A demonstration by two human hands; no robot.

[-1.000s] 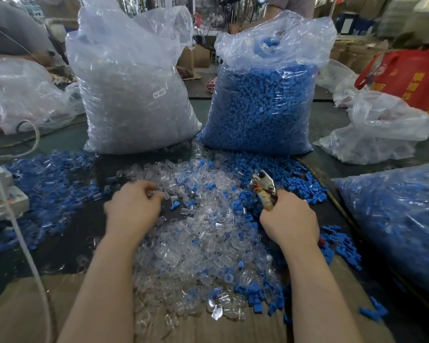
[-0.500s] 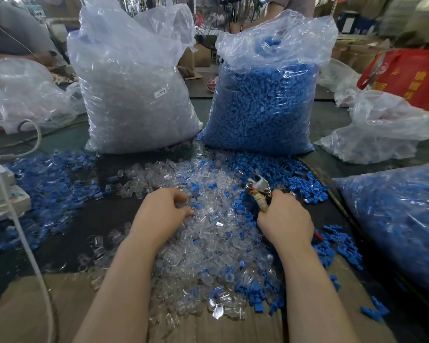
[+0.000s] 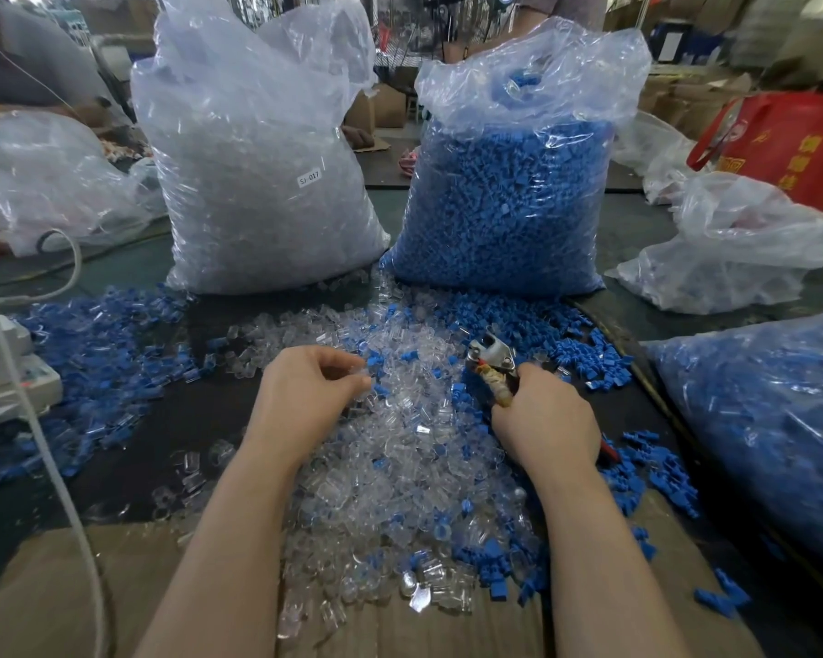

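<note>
The left hand point(image 3: 305, 401) lies over the near-left part of the heap of clear pieces point(image 3: 400, 467), its fingers curled, with the thumb and forefinger tips brought together on one small clear piece point(image 3: 358, 372) near the heap's far side; the right hand point(image 3: 545, 420) is closed round the handles of a pair of pliers point(image 3: 491, 356), whose metal head sticks out past the thumb and points away from the person, with tape wound on the handle just above the fist; whether the pliers' head grips anything cannot be told; the heap spreads across a dark table point(image 3: 200, 420) and onto a sheet of cardboard point(image 3: 67, 586) at the near edge, with loose blue pieces point(image 3: 542, 325) mixed in, thicker to the right and on the far side; behind the heap two tall plastic bags stand side by side, the bag of clear pieces point(image 3: 257, 192) on the left and the bag of blue pieces point(image 3: 504, 206) on the right; another blue-filled bag point(image 3: 761, 420) lies at the right edge; a white cable point(image 3: 44, 448) runs down the left side
</note>
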